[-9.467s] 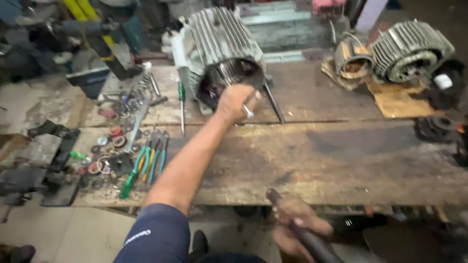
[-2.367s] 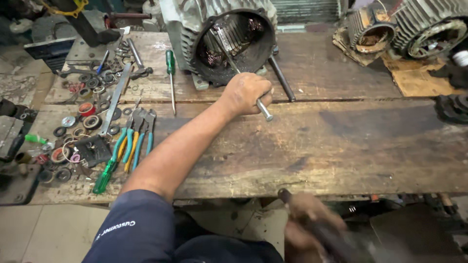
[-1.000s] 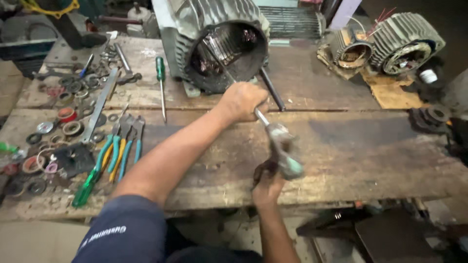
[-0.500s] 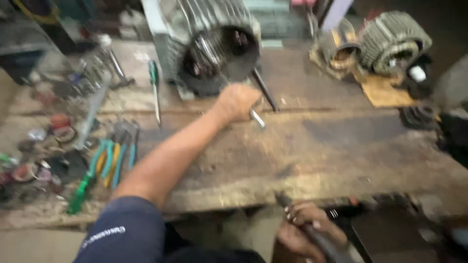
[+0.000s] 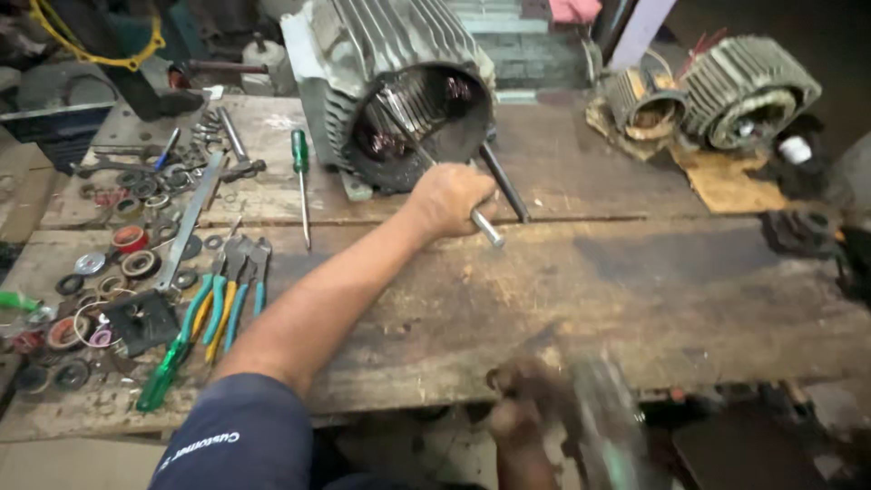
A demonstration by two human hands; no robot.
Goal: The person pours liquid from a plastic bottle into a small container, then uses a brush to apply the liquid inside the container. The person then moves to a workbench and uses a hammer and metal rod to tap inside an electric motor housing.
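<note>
Wooden workbench (image 5: 562, 299): left hand (image 5: 451, 200) grips steel rod (image 5: 486, 228); blurred right hand (image 5: 531, 399) clutches hammer (image 5: 603, 426).

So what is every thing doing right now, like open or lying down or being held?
Left hand: closed around the metal rod.
Metal rod: held slanted, far end reaching inside the big motor housing.
Big motor housing: on its side, open end toward the camera.
Right hand: blurred, gripping a hammer.
Hammer: held, blurred.
Green screwdriver: lying flat.
Pliers: lying flat, side by side.

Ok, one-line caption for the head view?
Left hand steadies a steel rod inside the motor housing; right hand swings a blurred hammer.
</note>
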